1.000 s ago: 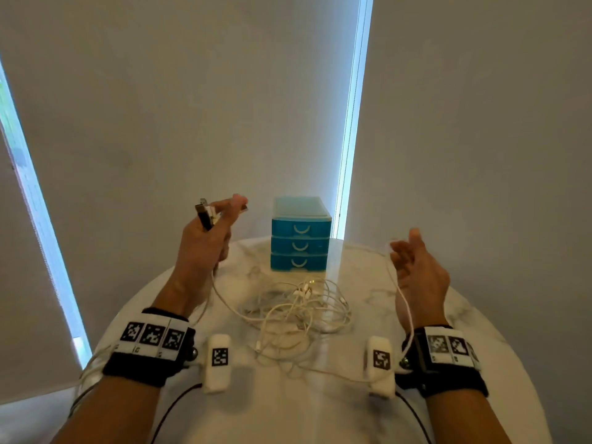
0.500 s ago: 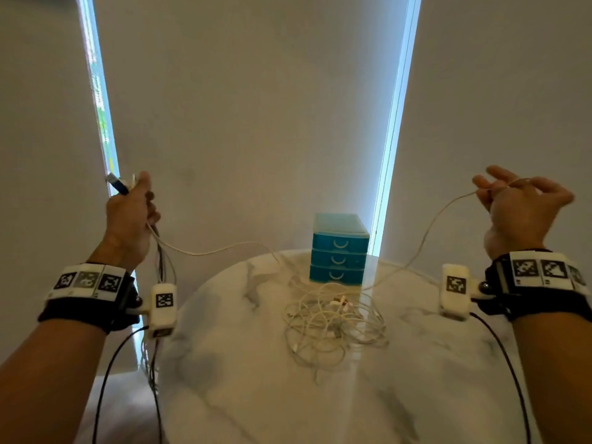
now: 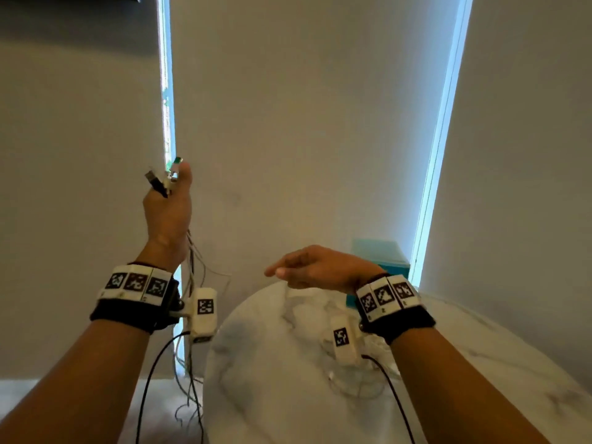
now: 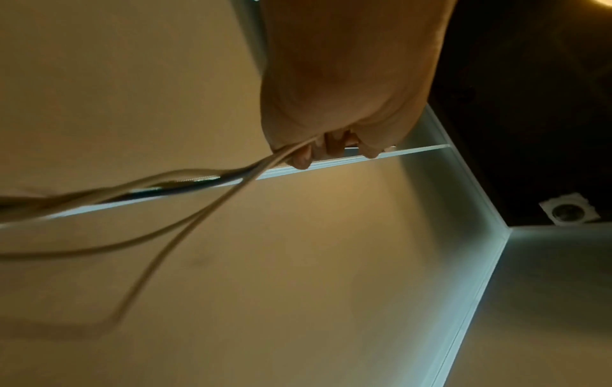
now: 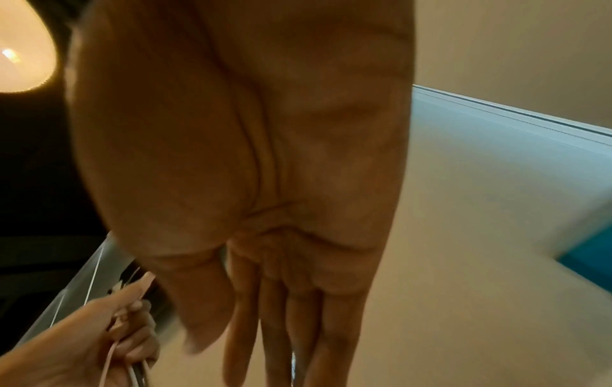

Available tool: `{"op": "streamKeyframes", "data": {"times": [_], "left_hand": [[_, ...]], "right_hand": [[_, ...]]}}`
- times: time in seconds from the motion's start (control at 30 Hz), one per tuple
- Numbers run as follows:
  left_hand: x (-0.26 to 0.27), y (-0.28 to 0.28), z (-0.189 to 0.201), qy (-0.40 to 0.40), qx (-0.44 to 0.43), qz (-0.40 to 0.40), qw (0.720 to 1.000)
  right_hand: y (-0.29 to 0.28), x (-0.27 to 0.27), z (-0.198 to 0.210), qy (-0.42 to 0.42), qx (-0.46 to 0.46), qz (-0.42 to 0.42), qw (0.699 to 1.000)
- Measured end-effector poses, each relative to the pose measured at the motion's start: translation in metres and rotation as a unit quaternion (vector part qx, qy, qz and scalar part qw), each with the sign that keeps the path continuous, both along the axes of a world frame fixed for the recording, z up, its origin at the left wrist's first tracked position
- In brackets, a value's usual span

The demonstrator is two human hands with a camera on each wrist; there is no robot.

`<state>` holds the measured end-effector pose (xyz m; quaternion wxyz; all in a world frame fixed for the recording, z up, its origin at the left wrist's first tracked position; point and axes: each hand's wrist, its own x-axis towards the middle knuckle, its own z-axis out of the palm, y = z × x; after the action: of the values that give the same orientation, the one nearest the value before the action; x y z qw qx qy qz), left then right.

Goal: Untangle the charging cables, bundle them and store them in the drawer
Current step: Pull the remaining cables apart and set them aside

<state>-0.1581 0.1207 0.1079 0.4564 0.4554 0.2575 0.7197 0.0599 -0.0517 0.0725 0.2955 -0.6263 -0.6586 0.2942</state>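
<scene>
- Your left hand (image 3: 168, 216) is raised high beside the bright window gap, its fingers curling round several charging cables (image 3: 191, 270); their connector ends (image 3: 161, 181), one dark and the others pale, are sticking up above your thumb.
- In the left wrist view the same cables (image 4: 185, 180) are trailing out of your closed fingers (image 4: 303, 157), white ones with one dark one among them.
- Those cables are hanging down past your left wrist and off the near left edge of the table (image 3: 288, 395).
- Your right hand (image 3: 315, 267) is reaching leftward above the table with its fingers stretched out almost straight and close together, and it is holding nothing; the right wrist view shows the palm (image 5: 265, 157) flat and bare.
- A loose heap of white cables (image 3: 362, 376) is lying on the marble table under your right wrist, partly hidden by it.
- The blue drawer unit (image 3: 381, 261) is standing at the far side of the table behind your right hand; whether its drawers are closed cannot be told.
</scene>
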Motion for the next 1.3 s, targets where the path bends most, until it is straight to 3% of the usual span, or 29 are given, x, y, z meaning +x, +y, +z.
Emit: {"op": "streamKeyframes", "data": {"times": [0.07,0.17,0.3,0.43,0.57,0.7,0.8,0.97,1.17,1.23,1.3], "left_hand": [[-0.002,0.002,-0.010,0.045,0.018,-0.025,0.999],[0.009,-0.003,-0.028,0.115,0.008,-0.164,0.980],[0.041,-0.021,-0.054,0.166,-0.084,-0.401,0.897],[0.070,-0.042,-0.077,0.201,-0.106,-0.512,0.828],[0.095,-0.057,-0.090,0.239,-0.114,-0.567,0.780],[0.115,-0.072,-0.095,0.301,-0.103,-0.583,0.748],[0.126,-0.078,-0.098,0.336,-0.089,-0.578,0.738],[0.138,-0.088,-0.099,0.378,-0.078,-0.573,0.723],[0.137,-0.101,-0.096,0.409,-0.029,-0.564,0.717],[0.135,-0.098,-0.095,0.390,-0.037,-0.575,0.718],[0.132,-0.094,-0.095,0.353,-0.069,-0.601,0.713]], "right_hand": [[-0.004,0.002,-0.009,0.094,0.025,-0.020,0.995],[-0.010,0.006,-0.020,0.152,0.102,-0.065,0.981],[-0.014,0.011,-0.014,0.182,0.218,-0.115,0.952],[-0.016,0.016,-0.018,0.092,0.272,-0.176,0.942],[-0.019,0.031,-0.037,0.015,0.257,-0.223,0.940],[-0.031,0.043,-0.050,0.017,0.258,-0.226,0.939],[-0.037,0.049,-0.059,0.010,0.280,-0.251,0.926],[-0.049,0.055,-0.063,0.000,0.246,-0.231,0.941],[-0.057,0.058,-0.061,-0.039,0.274,-0.241,0.930],[-0.058,0.058,-0.059,-0.002,0.285,-0.236,0.929],[-0.059,0.058,-0.053,0.091,0.309,-0.257,0.911]]}}
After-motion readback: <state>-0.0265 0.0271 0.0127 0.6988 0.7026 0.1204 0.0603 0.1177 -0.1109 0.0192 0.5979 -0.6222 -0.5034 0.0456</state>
